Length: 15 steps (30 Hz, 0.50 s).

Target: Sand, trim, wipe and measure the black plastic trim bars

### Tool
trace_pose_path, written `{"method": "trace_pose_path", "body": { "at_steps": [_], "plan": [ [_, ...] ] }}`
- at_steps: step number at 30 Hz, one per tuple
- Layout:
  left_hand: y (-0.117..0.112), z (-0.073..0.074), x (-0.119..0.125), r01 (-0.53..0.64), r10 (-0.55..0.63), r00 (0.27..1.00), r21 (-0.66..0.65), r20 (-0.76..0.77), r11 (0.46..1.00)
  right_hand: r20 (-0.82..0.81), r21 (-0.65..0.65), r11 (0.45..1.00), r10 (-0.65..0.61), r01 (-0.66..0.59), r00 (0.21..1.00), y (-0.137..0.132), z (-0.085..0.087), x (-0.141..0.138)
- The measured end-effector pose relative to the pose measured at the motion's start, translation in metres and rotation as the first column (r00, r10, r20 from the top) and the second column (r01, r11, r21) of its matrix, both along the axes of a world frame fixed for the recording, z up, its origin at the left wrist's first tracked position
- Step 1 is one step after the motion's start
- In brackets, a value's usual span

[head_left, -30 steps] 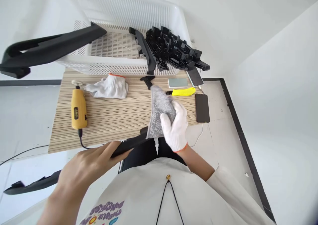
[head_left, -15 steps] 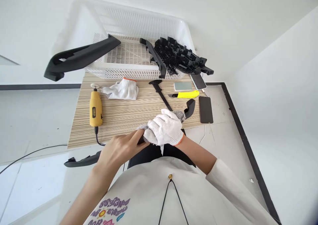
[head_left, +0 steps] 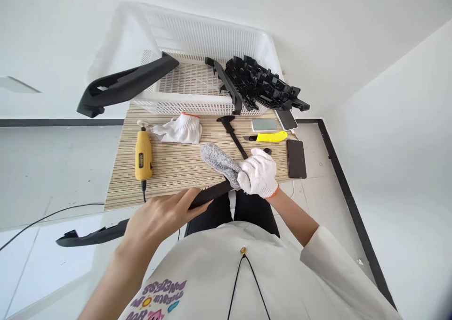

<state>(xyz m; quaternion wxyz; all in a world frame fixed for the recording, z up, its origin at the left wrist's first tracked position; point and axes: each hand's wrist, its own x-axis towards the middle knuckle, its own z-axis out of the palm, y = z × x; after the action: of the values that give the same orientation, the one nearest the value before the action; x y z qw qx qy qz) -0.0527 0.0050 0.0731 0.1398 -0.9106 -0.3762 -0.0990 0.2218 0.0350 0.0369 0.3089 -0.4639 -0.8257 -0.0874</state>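
Observation:
My bare left hand grips a long black plastic part that runs from the lower left, off the table's front edge, up to my right hand. In a white knit glove, my right hand is closed on a grey cloth and presses it against the part's right end. The cloth's free end lies on the striped table.
A white basket at the back holds a pile of black parts, and another long black part sticks out to its left. On the table lie a yellow rotary tool, a spare white glove, a caliper, a yellow utility knife and phones.
The long black part has slid left through my hands. My right hand with the cloth has moved right along it, and the cloth's end now lies spread on the table.

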Motion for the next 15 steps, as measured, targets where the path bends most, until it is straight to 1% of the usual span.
{"method": "trace_pose_path", "body": {
  "at_steps": [2,4,6,7,10,13,15],
  "plan": [
    [0.002,0.000,0.005,0.023,-0.023,1.000,0.015,0.007,1.000,-0.023,0.000,0.994,-0.107,0.107,0.994,-0.004,0.001,-0.009],
    [0.005,0.000,0.011,0.034,-0.035,0.999,0.026,0.024,0.999,-0.040,-0.004,0.981,-0.194,0.194,0.980,-0.008,0.006,-0.021],
    [0.007,0.000,0.018,0.036,-0.038,0.998,0.032,0.041,0.999,-0.036,-0.027,0.973,-0.229,0.228,0.973,-0.010,0.014,-0.032],
    [0.009,0.000,0.021,0.042,-0.044,0.998,0.029,0.049,0.999,-0.025,-0.046,0.973,-0.227,0.225,0.974,-0.011,0.018,-0.037],
    [0.013,0.000,0.030,0.094,-0.094,0.989,0.008,0.116,0.996,0.014,-0.106,0.980,-0.168,0.169,0.986,-0.016,0.026,-0.053],
    [0.016,-0.001,0.035,0.129,-0.128,0.973,0.007,0.190,0.992,0.025,-0.121,0.983,-0.134,0.137,0.991,-0.015,0.025,-0.062],
    [0.017,-0.002,0.038,0.145,-0.142,0.972,0.001,0.187,0.989,0.052,-0.119,0.988,-0.089,0.094,0.995,-0.011,0.023,-0.061]
  ]
}}
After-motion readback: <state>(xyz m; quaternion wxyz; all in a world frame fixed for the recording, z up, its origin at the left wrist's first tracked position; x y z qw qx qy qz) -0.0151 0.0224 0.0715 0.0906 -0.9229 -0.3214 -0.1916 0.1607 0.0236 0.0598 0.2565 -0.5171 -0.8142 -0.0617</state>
